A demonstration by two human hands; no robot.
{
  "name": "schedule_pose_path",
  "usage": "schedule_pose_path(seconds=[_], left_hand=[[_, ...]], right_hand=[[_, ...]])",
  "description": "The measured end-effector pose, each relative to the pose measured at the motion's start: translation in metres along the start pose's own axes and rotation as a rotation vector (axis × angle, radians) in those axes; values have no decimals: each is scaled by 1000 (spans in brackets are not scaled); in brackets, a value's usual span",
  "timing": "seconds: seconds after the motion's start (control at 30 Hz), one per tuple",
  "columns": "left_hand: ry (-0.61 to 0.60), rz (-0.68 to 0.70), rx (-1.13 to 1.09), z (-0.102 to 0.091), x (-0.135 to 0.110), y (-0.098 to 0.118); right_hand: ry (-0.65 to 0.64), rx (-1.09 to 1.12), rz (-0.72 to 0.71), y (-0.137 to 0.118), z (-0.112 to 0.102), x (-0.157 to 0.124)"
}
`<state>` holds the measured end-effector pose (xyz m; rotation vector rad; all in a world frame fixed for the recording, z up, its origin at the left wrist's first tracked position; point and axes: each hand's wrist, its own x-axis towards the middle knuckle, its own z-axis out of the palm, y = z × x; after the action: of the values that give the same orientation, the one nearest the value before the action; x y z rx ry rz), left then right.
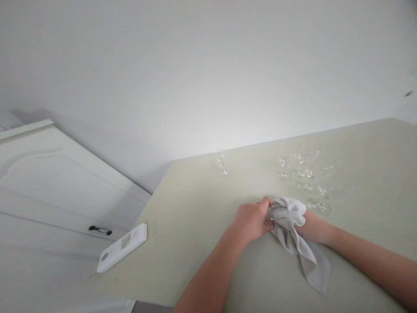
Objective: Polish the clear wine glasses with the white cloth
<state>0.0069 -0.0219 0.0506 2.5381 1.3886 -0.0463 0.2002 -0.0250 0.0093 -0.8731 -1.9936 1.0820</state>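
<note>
My left hand (pixel 252 219) is closed around a small clear glass (pixel 269 216), of which only a bit shows between the fingers and the cloth. A light grey cloth (pixel 289 213) wraps the glass from the other side, and one end hangs down toward the table. My right hand (pixel 311 224) is closed on this cloth, its fingers mostly hidden in the folds. Just beyond the hands, to the right, several clear stemmed glasses (pixel 308 187) stand in a group. A single stemmed glass (pixel 221 161) stands apart near the wall.
A pale green table (pixel 195 200) carries everything and meets a white wall (pixel 208 78). At its left edge lies a white oblong device (pixel 122 248). Left of the table is a white panelled cabinet (pixel 58 187) with a dark handle (pixel 100 230).
</note>
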Motion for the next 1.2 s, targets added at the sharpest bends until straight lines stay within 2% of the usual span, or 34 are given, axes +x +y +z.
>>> schedule_pose_path(seconds=[0.23, 0.53, 1.2], left_hand=[[9, 7, 15, 0, 0, 0], [8, -3, 7, 0, 0, 0], [-6, -3, -7, -1, 0, 0]], right_hand=[[1, -25, -2, 7, 1, -1], [4, -15, 4, -4, -1, 1], [10, -20, -8, 0, 0, 1]])
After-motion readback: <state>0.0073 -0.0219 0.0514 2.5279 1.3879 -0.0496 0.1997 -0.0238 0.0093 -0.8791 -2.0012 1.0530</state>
